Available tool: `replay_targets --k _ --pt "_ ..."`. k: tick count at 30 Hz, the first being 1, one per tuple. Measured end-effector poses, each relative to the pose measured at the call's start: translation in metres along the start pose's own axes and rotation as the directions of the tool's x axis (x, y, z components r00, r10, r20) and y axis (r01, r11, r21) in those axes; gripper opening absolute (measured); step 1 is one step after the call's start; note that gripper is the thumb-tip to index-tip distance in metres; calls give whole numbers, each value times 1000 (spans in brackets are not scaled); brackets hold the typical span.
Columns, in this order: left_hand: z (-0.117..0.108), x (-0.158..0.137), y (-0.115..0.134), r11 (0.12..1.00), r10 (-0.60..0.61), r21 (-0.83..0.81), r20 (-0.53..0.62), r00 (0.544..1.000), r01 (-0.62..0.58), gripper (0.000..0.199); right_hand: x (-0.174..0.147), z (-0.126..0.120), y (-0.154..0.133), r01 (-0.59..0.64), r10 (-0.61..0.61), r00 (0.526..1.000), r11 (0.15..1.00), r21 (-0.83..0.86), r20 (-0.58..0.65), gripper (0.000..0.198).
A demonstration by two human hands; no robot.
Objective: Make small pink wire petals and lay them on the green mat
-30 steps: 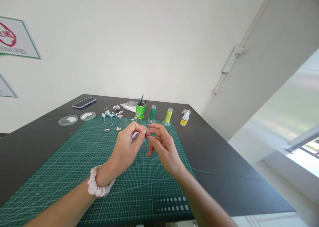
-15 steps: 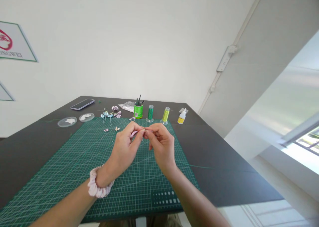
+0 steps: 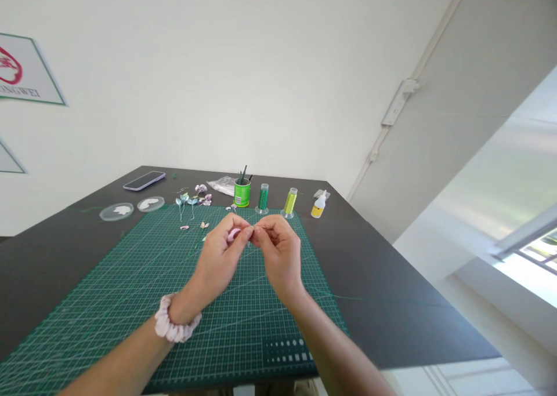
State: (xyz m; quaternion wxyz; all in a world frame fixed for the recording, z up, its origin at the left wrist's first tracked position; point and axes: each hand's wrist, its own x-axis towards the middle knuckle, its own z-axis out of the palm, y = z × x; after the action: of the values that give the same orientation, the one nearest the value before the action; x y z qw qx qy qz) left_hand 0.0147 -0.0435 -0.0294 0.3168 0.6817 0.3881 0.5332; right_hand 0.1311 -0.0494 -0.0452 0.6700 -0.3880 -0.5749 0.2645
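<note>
My left hand [image 3: 224,248] is closed in a pinch, with a pale pink petal [image 3: 234,234] showing between its thumb and fingers. Against its fingertips, my right hand [image 3: 281,251] pinches as well; whatever is between those fingers is too small to make out. Both hands are raised over the green cutting mat [image 3: 183,303]. On the mat beyond them lie a small pink petal [image 3: 184,228] and a peach-coloured petal piece [image 3: 204,225]. Farther back are blue flowers [image 3: 186,200] on thin stems and mauve flowers [image 3: 205,199].
A green can [image 3: 242,193] of tools, a dark green thread spool [image 3: 263,199], a yellow-green spool [image 3: 290,202] and a glue bottle [image 3: 319,205] stand behind my hands. At the back left are a phone [image 3: 144,180] and two shallow dishes [image 3: 116,212] holding white pieces.
My right hand has turned slightly and its fingers have curled in closer to the left fingertips. The left hand keeps its pinch on the petal. The view has shifted a little.
</note>
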Motion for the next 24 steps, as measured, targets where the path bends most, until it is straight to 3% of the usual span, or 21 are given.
replay_targets --k 4,7,9,14,20,24 --pt "3 2 -6 947 -132 -275 132 982 165 28 6 1 3 -84 87 996 991 101 -24 12" --pt "6 3 -12 916 -169 -328 210 963 232 27 10 -2 2 -214 215 976 949 232 21 14" --pt "6 3 -17 920 -183 -295 257 949 257 18 12 -4 -1 -262 256 965 926 271 55 16" --pt "10 -5 -34 954 -202 -148 322 925 260 20 14 -9 -5 -309 279 950 903 299 140 21" --pt "20 -25 -64 962 -261 19 353 898 272 21 17 -9 9 -171 163 985 971 166 60 19" --pt "15 -37 -76 955 -295 113 446 845 274 13 18 -13 28 -90 88 995 995 53 38 17"
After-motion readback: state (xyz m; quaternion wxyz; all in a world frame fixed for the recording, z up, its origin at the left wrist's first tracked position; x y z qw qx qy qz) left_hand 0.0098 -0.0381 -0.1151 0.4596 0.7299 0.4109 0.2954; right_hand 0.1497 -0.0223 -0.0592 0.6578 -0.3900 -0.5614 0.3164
